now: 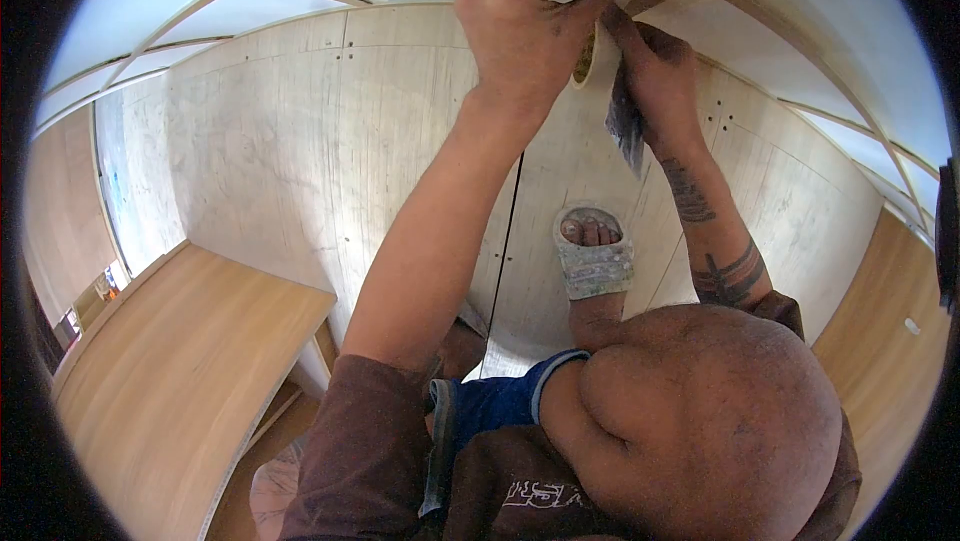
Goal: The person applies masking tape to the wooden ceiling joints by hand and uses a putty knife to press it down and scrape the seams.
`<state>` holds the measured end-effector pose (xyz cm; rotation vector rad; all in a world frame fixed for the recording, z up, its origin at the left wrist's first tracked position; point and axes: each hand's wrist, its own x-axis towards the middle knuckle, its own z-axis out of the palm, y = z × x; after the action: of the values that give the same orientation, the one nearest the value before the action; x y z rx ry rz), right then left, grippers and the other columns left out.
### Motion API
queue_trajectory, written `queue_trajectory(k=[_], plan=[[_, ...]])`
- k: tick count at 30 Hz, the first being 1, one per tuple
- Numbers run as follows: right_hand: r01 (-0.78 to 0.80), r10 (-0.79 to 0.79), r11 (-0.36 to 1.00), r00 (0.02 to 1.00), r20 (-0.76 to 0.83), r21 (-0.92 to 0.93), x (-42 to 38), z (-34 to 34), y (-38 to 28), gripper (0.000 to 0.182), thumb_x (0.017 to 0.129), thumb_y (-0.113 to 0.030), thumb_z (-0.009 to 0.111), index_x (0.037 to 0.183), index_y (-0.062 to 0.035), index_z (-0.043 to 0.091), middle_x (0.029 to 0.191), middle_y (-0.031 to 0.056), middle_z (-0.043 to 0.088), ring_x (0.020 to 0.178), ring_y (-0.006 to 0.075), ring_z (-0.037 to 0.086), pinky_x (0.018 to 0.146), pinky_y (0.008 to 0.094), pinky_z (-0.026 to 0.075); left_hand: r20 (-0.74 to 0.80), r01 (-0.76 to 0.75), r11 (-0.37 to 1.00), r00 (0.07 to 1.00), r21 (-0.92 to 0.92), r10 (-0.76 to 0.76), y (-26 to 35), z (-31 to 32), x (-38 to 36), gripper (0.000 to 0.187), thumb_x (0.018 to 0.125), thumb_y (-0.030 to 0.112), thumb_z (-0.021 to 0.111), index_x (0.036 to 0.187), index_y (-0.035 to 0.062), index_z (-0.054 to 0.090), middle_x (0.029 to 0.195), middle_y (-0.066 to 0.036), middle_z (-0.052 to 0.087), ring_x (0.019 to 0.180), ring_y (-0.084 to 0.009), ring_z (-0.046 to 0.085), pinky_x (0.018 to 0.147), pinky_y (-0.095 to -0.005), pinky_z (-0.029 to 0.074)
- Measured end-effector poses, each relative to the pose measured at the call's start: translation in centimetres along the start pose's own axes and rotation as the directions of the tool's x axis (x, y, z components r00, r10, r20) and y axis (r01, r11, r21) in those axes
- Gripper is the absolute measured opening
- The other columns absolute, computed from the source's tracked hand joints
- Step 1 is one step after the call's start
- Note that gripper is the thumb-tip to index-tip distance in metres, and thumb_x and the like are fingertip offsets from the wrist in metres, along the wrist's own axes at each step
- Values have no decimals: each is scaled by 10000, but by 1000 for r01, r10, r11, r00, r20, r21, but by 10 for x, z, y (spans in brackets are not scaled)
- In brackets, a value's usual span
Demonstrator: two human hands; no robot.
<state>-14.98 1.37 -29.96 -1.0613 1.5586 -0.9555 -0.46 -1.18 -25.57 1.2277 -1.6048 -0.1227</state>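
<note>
Both of my hands are raised together at the wooden frame at the top of the view. My left hand [525, 26] is closed in a pinch, its thumb and fingertips right at the frame; I cannot make out what is in them. Close beside it, my right hand [660, 81] is closed, with its thumb against a pale roll of tape [602, 66], whose yellowish-brown core shows. Out of the same hand hangs a dark, flat scraper-like piece [625, 131] with a ragged lower edge.
Wooden beams [745, 11] cross pale panels overhead. Behind the hands lies a whitish board surface [270, 121] with seams and screw holes. A wooden panel [200, 341] stands at lower left. A foot in a stained sandal [597, 266] rests below the hands.
</note>
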Motion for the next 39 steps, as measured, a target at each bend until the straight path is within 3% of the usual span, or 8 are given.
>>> queue_trajectory(k=[7,9,19,25,28,30,33,39], plan=[[-84,82,996,993,84,16,8,-6,3,522,984,-386,703,1148,108,722,968,91,726,832,123,601,803,271,487,-15,-67,998,998,-14,66,-5,2,-2,169,743,60,892,803,26,737,740,-55,733,635,-181,661,635,-332,457],[-33,30,999,997,65,42,8,-5,2,553,979,-387,709,1185,126,699,1034,116,742,878,141,640,840,279,502,36,67,992,997,108,-71,-6,3,-6,245,753,237,929,809,53,778,749,-44,746,674,-174,671,700,-308,528],[-171,172,985,983,67,-16,13,-4,6,598,970,-401,717,1240,131,671,1103,129,732,909,166,652,871,294,508,2,66,994,998,86,-66,-27,14,-20,252,671,268,947,739,98,773,726,-55,741,628,-235,668,681,-347,501],[105,-111,989,992,-59,-101,3,6,17,500,1005,-442,646,1122,33,750,1008,179,761,937,220,681,921,367,519,80,71,995,994,66,-77,-39,19,-28,201,679,231,893,715,105,740,735,-46,730,673,-277,683,708,-405,439],[-10,13,996,999,39,-90,-8,4,21,489,1013,-415,672,1217,28,703,1066,80,722,921,128,580,854,274,476,76,54,997,995,56,-58,-40,20,-28,215,697,263,892,699,110,740,697,-45,724,637,-260,678,705,-395,441],[120,-102,987,982,159,-111,-21,6,24,398,1050,-351,631,1162,25,695,963,51,691,871,114,564,799,279,477,84,48,996,995,74,-55,-40,20,-27,255,733,325,908,738,100,790,712,-60,744,610,-255,685,665,-373,499],[195,-189,980,969,160,-23,-36,15,39,383,1035,-339,658,1175,15,699,987,142,750,836,173,679,782,330,550,79,70,996,994,47,-74,-40,21,-27,283,747,356,900,735,96,790,712,-61,748,608,-260,690,659,-377,509],[170,-171,985,985,34,31,-48,17,57,307,1055,-290,638,1012,7,703,811,93,692,687,113,546,641,294,474,103,47,991,993,129,-61,-38,19,-27,319,748,381,893,737,80,788,724,-73,754,628,-265,707,680,-374,534]])
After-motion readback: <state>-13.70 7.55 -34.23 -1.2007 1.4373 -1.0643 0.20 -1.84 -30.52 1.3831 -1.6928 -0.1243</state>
